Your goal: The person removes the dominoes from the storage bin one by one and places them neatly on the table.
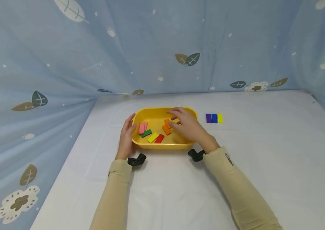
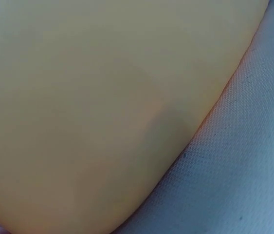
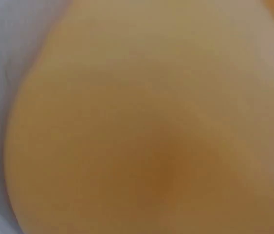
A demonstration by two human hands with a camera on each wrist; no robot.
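A yellow plastic tray (image 1: 166,146) lies on the white cloth in the head view. Its left end is held by my left hand (image 1: 126,138), thumb at the rim and fingers along the outside wall. Over the tray's right half reaches my right hand (image 1: 186,124), fingers spread and bent, the thumb tip right at two orange blocks (image 1: 166,129). Farther left inside lie pink blocks (image 1: 141,129), a green block (image 1: 146,133), a yellow block (image 1: 153,137) and a red block (image 1: 159,138). Both wrist views are filled mostly by the blurred tray wall (image 2: 102,97).
Right of the tray, a purple block (image 1: 208,118), a blue block (image 1: 214,118) and a yellow block (image 1: 220,118) stand side by side in a row. White cloth (image 1: 266,153) covers the table. A blue patterned curtain (image 1: 151,48) hangs behind and at the sides.
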